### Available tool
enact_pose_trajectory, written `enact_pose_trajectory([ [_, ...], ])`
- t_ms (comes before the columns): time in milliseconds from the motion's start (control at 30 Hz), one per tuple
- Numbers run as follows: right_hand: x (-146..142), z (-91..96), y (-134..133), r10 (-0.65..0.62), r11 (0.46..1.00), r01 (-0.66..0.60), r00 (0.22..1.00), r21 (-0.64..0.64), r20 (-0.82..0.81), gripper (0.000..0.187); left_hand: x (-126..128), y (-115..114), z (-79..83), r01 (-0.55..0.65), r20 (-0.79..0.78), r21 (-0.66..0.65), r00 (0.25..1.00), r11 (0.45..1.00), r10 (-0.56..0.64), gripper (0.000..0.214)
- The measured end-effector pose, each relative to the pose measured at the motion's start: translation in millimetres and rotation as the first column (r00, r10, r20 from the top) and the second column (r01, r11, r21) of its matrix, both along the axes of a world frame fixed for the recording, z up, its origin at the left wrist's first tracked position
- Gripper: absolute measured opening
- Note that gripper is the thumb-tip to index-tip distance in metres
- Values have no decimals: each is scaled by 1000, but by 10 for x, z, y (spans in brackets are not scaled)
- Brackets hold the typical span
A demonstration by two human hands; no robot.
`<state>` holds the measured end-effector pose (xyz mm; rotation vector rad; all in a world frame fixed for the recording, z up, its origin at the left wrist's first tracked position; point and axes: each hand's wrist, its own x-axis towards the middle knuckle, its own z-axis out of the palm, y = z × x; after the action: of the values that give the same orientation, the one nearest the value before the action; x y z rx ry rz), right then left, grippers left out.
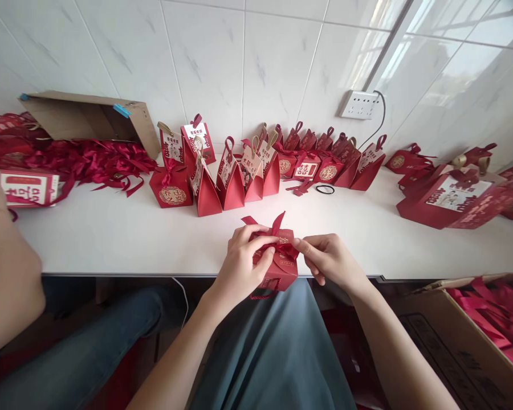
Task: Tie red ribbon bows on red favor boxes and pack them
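Right at the front edge of the white table (pixel 111 242), a red box (pixel 283 274) sits between the person's hands, its lower part overlapping that edge above the lap. The left hand (pixel 248 254) arches over its top, fingers bent and a little spread, thumb and forefinger tips drawn together on the dark red ribbon (pixel 277 222). The right hand (pixel 330 256) pinches the ribbon at the box's right side, its other fingers curled. The bow side faces up, with one ribbon end standing upward; I can't make out a long axis on this squat shape. Curved flaps and pale gold printing show on it.
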<state>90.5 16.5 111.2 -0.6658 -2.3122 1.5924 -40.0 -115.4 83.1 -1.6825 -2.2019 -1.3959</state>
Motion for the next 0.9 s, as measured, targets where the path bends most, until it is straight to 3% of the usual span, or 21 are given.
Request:
enact_pose_trajectory([
  [100, -15, 13, -12, 12, 999, -12, 1000, -43, 17, 35, 10, 6, -5, -10, 0, 1, 1000, 1000, 10, 22],
  [167, -30, 7, -9, 58, 984, -54, 998, -170, 16, 35, 18, 7, -4, -13, 3, 0, 1000, 1000, 13, 22],
  [267, -44, -19, 15, 136, 902, -127, 991, -412, -7, 40, 28, 2, 4, -14, 13, -5, 1000, 1000, 14, 23],
  [333, -39, -39, 33, 149, 871, -134, 989, -472, -6, 46, 34, -3, 14, -18, 16, -7, 1000, 1000, 18, 23],
  [467, 22, -74, 42, 105, 916, -71, 992, -396, 63, 61, 46, -13, 35, -24, 16, -17, 1000, 1000, 25, 21],
  [667, 120, -92, -23, 18, 934, 3, 998, -357, 56, 40, 51, -20, 47, -17, 27, -19, 999, 1000, 18, 22],
  [900, 13, -35, -44, -6, 941, 21, 999, -336, 43, 40, 51, -23, 47, -17, 28, -28, 999, 999, 17, 22],
])
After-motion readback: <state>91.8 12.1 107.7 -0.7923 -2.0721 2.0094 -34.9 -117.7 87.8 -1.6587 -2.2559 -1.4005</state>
